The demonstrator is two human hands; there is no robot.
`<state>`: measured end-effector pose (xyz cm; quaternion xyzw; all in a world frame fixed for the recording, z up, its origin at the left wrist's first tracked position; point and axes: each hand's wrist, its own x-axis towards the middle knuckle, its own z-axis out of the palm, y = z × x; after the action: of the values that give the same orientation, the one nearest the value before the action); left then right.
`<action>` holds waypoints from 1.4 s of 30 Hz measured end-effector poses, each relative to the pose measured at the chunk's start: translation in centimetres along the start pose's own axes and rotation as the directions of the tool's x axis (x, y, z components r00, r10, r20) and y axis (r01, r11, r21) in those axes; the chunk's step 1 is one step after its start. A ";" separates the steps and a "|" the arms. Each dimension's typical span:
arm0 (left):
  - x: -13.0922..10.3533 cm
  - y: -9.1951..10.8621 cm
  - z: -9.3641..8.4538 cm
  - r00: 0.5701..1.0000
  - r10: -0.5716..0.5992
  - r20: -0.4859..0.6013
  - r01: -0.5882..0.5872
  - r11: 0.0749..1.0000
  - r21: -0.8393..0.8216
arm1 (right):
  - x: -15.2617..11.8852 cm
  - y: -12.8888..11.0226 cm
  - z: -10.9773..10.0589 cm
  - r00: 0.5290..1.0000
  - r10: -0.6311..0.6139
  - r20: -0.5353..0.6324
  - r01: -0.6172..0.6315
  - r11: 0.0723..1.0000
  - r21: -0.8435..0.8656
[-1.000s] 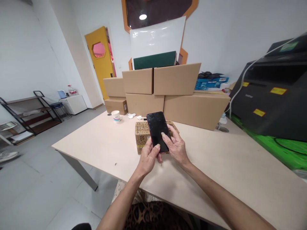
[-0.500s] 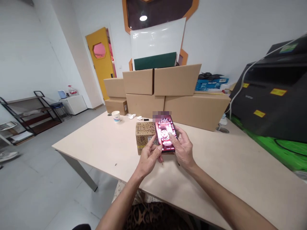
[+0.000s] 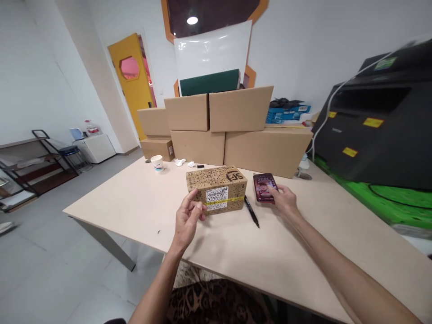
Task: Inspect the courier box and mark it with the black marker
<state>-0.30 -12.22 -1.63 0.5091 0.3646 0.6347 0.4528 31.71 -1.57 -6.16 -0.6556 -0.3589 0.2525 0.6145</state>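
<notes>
My right hand point(image 3: 285, 200) grips a smartphone point(image 3: 265, 186) by its lower right corner, low over the table to the right of a small box, its screen lit. My left hand point(image 3: 187, 218) is in front of the box's left end, empty, with the fingers loosely bent and apart; whether it touches the cardboard I cannot tell. The speckled brown parcel box point(image 3: 226, 180) carries a white label point(image 3: 217, 199) and a strip of yellow tape. A black marker pen point(image 3: 252, 212) lies beside the box's right end, between it and my right hand.
Large cardboard boxes point(image 3: 197, 147) are stacked at the table's back, topped by a green box point(image 3: 209, 83). A paper cup point(image 3: 157, 163), crumpled tissues point(image 3: 180, 162) and a small black cap point(image 3: 200, 166) lie before them. A big black case point(image 3: 367, 130) stands at the right.
My left hand has let go of the phone and moved left. My right hand has carried the phone to the right and down toward the table, uncovering the box and marker pen.
</notes>
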 end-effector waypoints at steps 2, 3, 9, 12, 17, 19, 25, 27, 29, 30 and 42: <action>0.0 0.1 -0.2 1.000 0.006 -0.009 -0.006 1.000 0.012 | 0.4 1.0 0.0 1.000 -0.009 0.020 0.011 0.998 -0.068; 0.1 0.1 -0.3 1.000 0.011 -0.015 -0.011 1.000 0.019 | 0.6 1.3 0.0 0.999 -0.018 0.034 0.021 0.994 -0.110; 0.3 0.4 -0.9 0.998 0.037 -0.053 -0.035 0.998 0.045 | 1.6 1.6 -0.9 0.991 -0.042 0.127 0.093 0.899 -0.428; 0.3 0.6 -1.2 0.996 0.066 -0.065 -0.062 0.996 0.062 | 1.2 0.9 -1.7 0.983 -0.022 0.181 0.123 0.812 -0.570; 0.3 0.6 -1.9 0.991 0.104 -0.083 -0.097 0.992 0.087 | -1.4 -2.2 -2.8 0.956 -0.085 0.279 0.274 0.595 -0.756; 0.3 0.5 -2.2 0.988 0.117 -0.100 -0.106 0.989 0.103 | -3.1 -3.6 -2.7 0.915 -0.060 0.399 0.377 0.483 -0.791; 0.4 0.8 -2.7 0.976 0.150 -0.157 -0.131 0.983 0.126 | -6.8 -4.7 -0.5 0.779 0.070 0.623 0.540 0.432 -0.723; 0.6 0.8 -3.0 0.970 0.167 -0.178 -0.144 0.980 0.137 | -6.8 -4.6 0.4 0.805 0.038 0.592 0.518 0.439 -0.734; 0.9 0.6 -3.3 0.953 0.198 -0.228 -0.165 0.974 0.155 | -6.1 -4.6 1.0 0.844 0.012 0.536 0.471 0.461 -0.752; 1.1 0.4 -3.4 0.940 0.214 -0.265 -0.173 0.970 0.169 | -5.7 -4.6 1.2 0.862 0.000 0.507 0.449 0.463 -0.764; 3.2 -0.5 -1.7 0.996 0.033 -0.082 -0.030 0.999 0.034 | -6.8 -3.0 2.5 0.782 -0.192 0.592 -0.052 0.928 0.370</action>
<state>-2.09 -9.01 -1.48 0.4954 0.3852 0.6563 0.4189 25.13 -5.30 -4.25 -0.3959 -0.5113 0.4919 0.5829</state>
